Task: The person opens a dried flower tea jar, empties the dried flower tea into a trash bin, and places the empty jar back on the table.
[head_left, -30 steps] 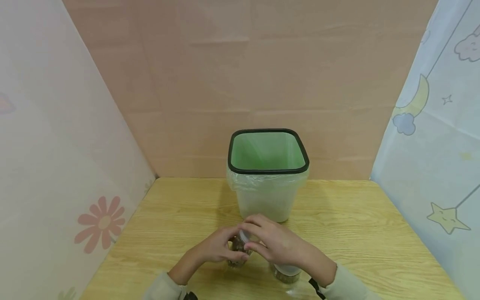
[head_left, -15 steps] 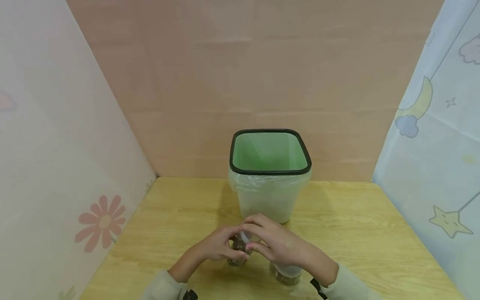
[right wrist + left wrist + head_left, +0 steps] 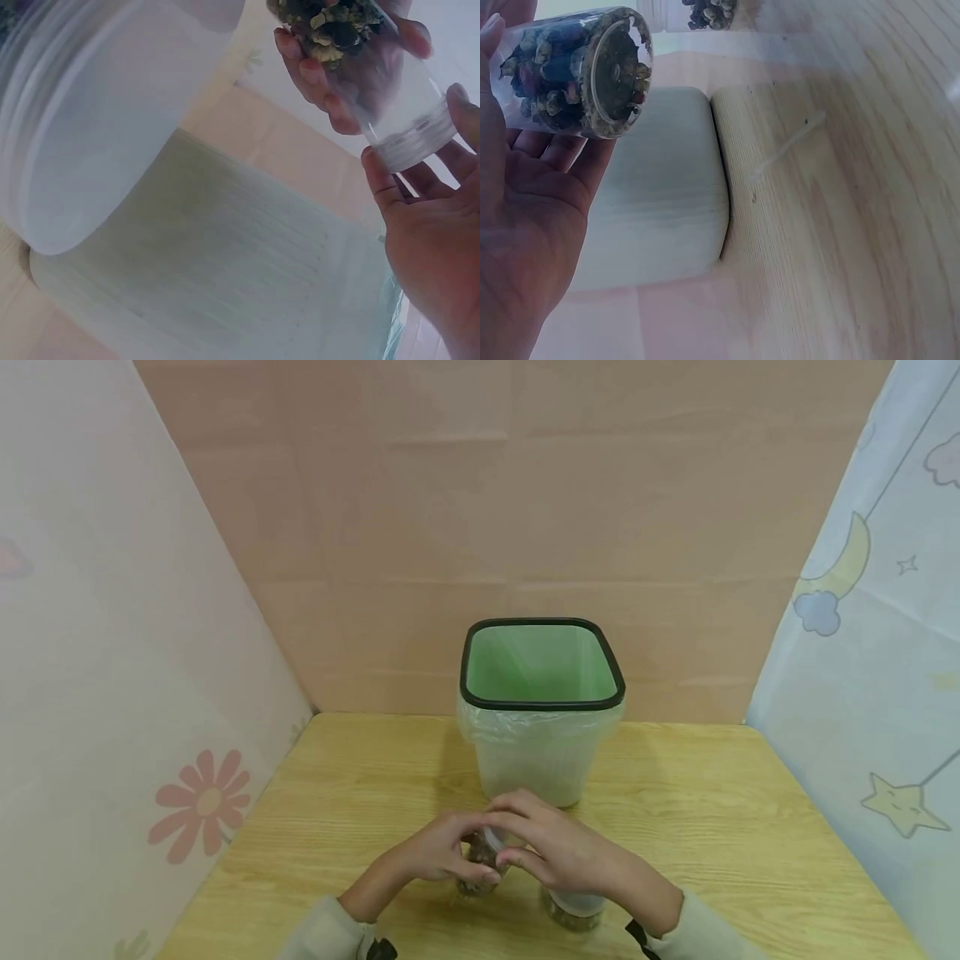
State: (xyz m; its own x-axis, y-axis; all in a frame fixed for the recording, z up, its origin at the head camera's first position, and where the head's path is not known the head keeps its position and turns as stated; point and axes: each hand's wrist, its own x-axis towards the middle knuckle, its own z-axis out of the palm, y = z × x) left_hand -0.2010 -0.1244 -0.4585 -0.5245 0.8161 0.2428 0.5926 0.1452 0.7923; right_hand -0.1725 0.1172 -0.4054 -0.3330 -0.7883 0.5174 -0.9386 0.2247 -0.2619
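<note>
Tilted above the table, a clear plastic jar [image 3: 559, 71] holds dark dried flower buds. My left hand [image 3: 435, 852] grips it round the body, its base facing the left wrist camera. At the jar's other end, the thumb and fingers of my right hand [image 3: 566, 853] pinch the translucent screw lid [image 3: 416, 142]. The lid sits on the jar's mouth in the right wrist view. Beneath my right hand stands a second jar [image 3: 576, 917] with a frosted lid and dried contents, partly covered by that hand.
A pale waste bin [image 3: 532, 768] with a black rim and a clear liner stands just beyond my hands on the wooden table [image 3: 375, 777]. A thin pale strip [image 3: 789, 146] lies on the wood. Printed sheets enclose the left and right sides.
Both hands keep their holds on the jar and its lid, shifting very slightly to the right in the head view. The head view itself has moved a little.
</note>
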